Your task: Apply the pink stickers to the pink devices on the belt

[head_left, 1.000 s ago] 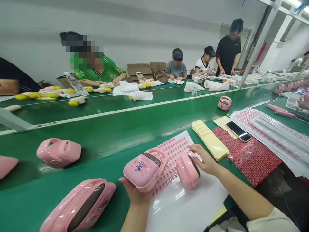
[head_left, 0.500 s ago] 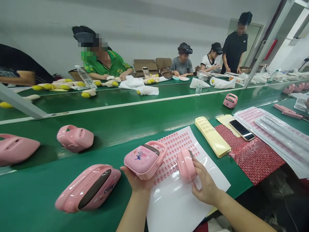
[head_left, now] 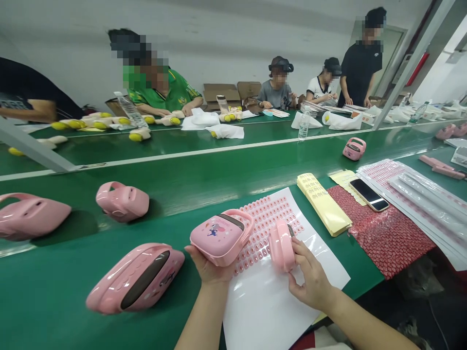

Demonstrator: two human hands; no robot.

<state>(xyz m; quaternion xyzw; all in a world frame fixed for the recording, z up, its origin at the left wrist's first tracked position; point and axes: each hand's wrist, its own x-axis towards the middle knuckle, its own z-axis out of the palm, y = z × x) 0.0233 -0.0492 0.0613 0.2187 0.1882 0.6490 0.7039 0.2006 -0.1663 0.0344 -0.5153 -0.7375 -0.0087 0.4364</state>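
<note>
My left hand (head_left: 213,270) supports from below a pink handled device (head_left: 218,236), a rounded case with a cartoon print, a dark strip and a carry handle. My right hand (head_left: 310,274) grips a second pink device (head_left: 281,247) by its right side, the fingers behind it and the thumb low. That one is on edge over a white sticker sheet (head_left: 262,296) with rows of small pink-red oval stickers; whether it touches the sheet I cannot tell. Left of my hands, a larger-looking pink device (head_left: 136,278) lies on the green surface.
Two pink units (head_left: 122,201) ride the green belt (head_left: 204,180) at left, another farther right. At right are folded yellow backing paper (head_left: 324,204), a phone (head_left: 369,194), red patterned sheet (head_left: 392,238) and more sticker sheets (head_left: 423,204). Co-workers sit and stand across the belt.
The pink units on the belt have shifted right. My view has moved slightly; both hands keep the same hold on their pink devices.
</note>
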